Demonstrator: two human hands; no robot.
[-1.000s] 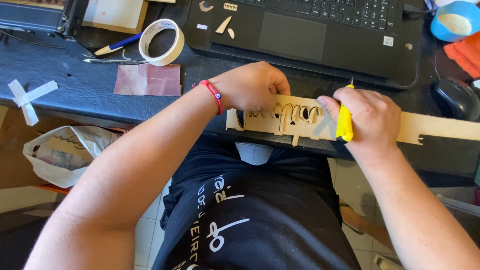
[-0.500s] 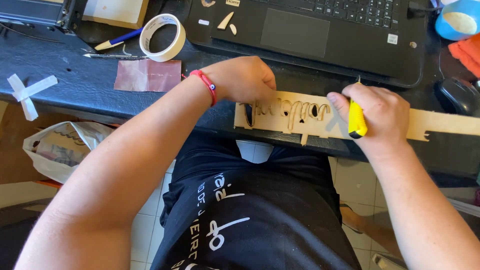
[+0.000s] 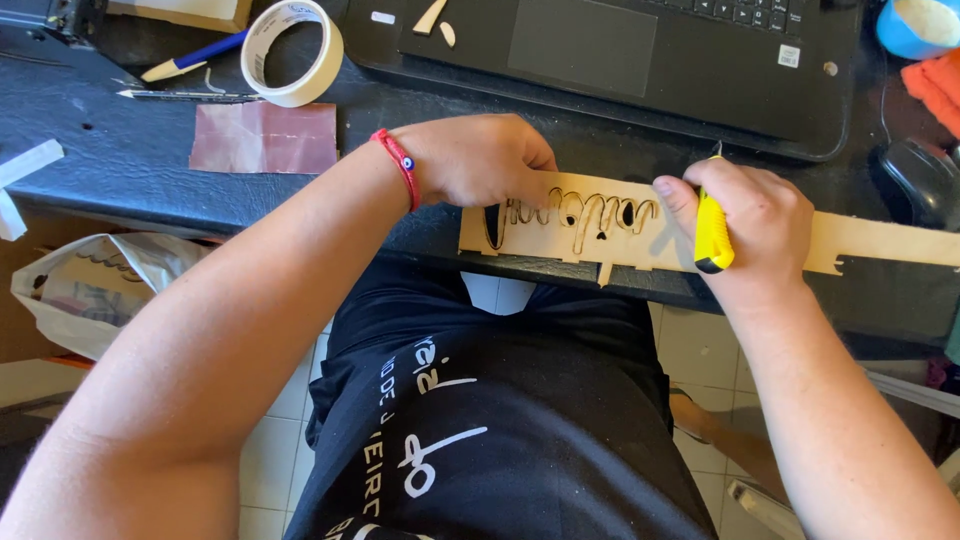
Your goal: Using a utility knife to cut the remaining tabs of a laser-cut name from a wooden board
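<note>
A black desk fills the top of the view, and its near edge carries the work. On it lies a black laptop, open, with two small wood offcuts on its palm rest. A long pale wooden strip lies along the desk's front edge, running off to the right. Flowing script letters are cut through its left part; most of those openings look clear, with dark desk showing through them. The right stretch of the strip shows no letters, only small notches on its lower edge.

The left hand presses flat on the strip's left end, fingers closed down over the top of the letters, pinning it. The right hand is clamped in a fist round a yellow knife, held upright just right of the last letter, with its tip at the strip's top edge. Judging by this, the cutting is largely done and what is left is trimming or cleaning around the final letters; whether any waste is left lodged there I cannot tell.

Left of the hands lie a reddish sheet of sandpaper, a tape roll and a pen. A mouse sits at far right.
</note>
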